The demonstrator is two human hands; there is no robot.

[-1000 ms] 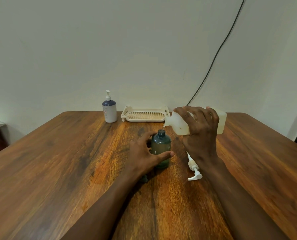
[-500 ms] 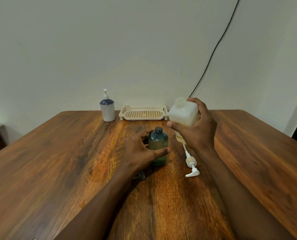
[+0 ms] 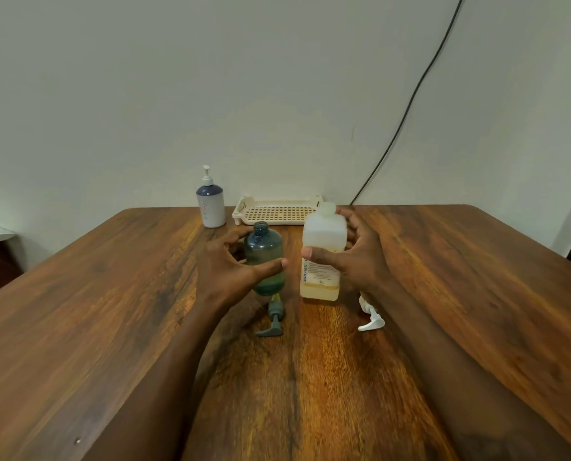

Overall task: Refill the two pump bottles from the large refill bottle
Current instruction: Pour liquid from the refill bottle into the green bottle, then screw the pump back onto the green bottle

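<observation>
1. The left hand (image 3: pixel 231 271) has its fingers curled around the green pump bottle (image 3: pixel 265 259): the thumb lies across the front of the bottle and the other fingers reach behind it.
2. The right hand (image 3: pixel 354 257) wraps the large refill bottle (image 3: pixel 322 257); its thumb presses on the front label and the fingers go round the far side.
3. The green pump bottle stands upright near the middle of the wooden table (image 3: pixel 111 311), with its neck open and no pump on it. Some liquid shows in its lower part.
4. The refill bottle stands upright just beside the green bottle, on its right, apart from it. Yellowish liquid fills only its bottom part.
5. A grey-green pump head (image 3: pixel 272 322) lies on the table just in front of the green bottle.
6. A white pump head (image 3: pixel 370 319) lies on the table under the right wrist, partly hidden.
7. At the far edge, a white pump bottle with a dark blue top (image 3: pixel 211 204) stands with its pump on, beside a cream perforated tray (image 3: pixel 277 212).
8. A black cable (image 3: pixel 410 104) runs down the wall.
</observation>
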